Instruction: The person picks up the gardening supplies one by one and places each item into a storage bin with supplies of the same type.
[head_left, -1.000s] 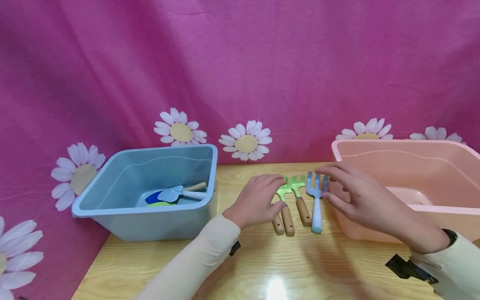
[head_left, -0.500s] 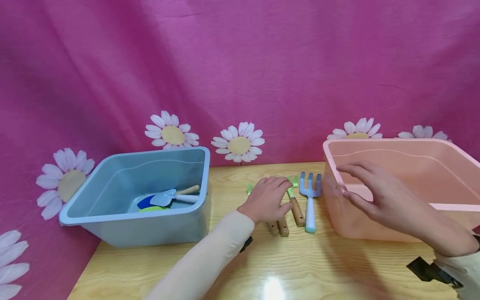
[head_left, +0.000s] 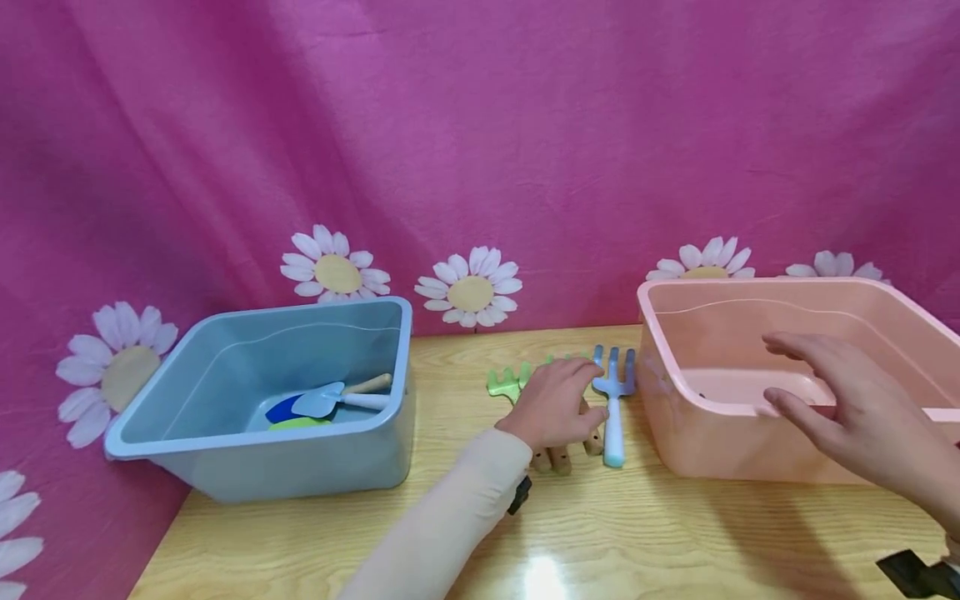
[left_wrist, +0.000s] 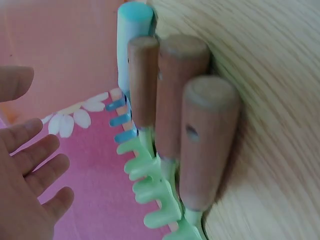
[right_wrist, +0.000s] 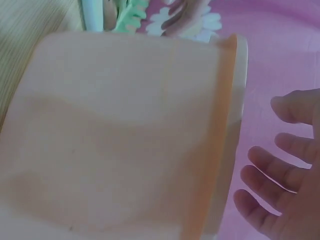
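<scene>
My left hand (head_left: pixel 558 404) hovers over three small green garden forks with wooden handles, hiding much of them in the head view. The left wrist view shows its fingers spread apart from the wooden handles (left_wrist: pixel 210 145) and green tines (left_wrist: pixel 155 192). Just right of that hand lies a blue garden fork (head_left: pixel 614 408) with a pale handle, tines toward the curtain. My right hand (head_left: pixel 862 425) is held above the near side of a pink tub (head_left: pixel 750 408), its fingers loosely bent around nothing.
A blue tub (head_left: pixel 262 454) stands at the left. Inside it lie a light blue trowel (head_left: pixel 321 400), a wooden handle (head_left: pixel 369 384), and dark blue and lime green pieces. The pink curtain (head_left: pixel 480 150) with daisies hangs behind the wooden table (head_left: pixel 465 525).
My left hand has moved right across the green forks, uncovering the leftmost tines. My right hand has moved right, away from the blue fork to over the pink tub. The head view has turned slightly right.
</scene>
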